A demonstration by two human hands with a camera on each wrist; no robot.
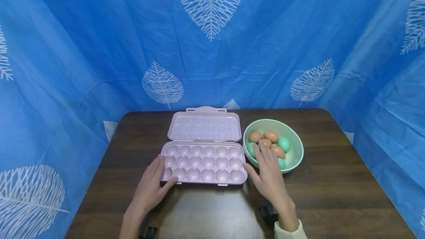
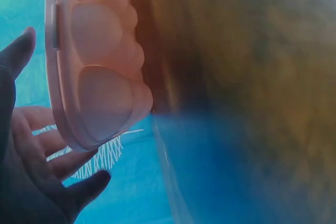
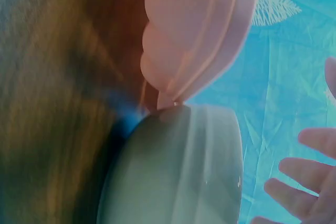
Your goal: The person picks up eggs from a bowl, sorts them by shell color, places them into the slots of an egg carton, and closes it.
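Note:
A pale pink egg box point(image 1: 208, 163) lies unfolded, its lid point(image 1: 204, 126) tipped back behind rows of bare rounded cups. My left hand point(image 1: 151, 185) is at the box's left end, fingers extended and thumb near the front corner. In the left wrist view, that hand point(image 2: 34, 166) spreads its fingers beside the box point(image 2: 102, 100). Over the near left rim of a light green bowl point(image 1: 297, 156) is my right hand point(image 1: 270, 176), fingers extended and partly covering the eggs. Several brown eggs point(image 1: 270, 136) and three green eggs point(image 1: 283, 144) lie in the bowl.
The dark wooden table point(image 1: 332, 194) carries the box and bowl side by side; in the right wrist view the bowl point(image 3: 173, 166) appears right against the box point(image 3: 184, 19). A blue curtain point(image 1: 232, 69) with white leaf prints hangs behind and at both sides.

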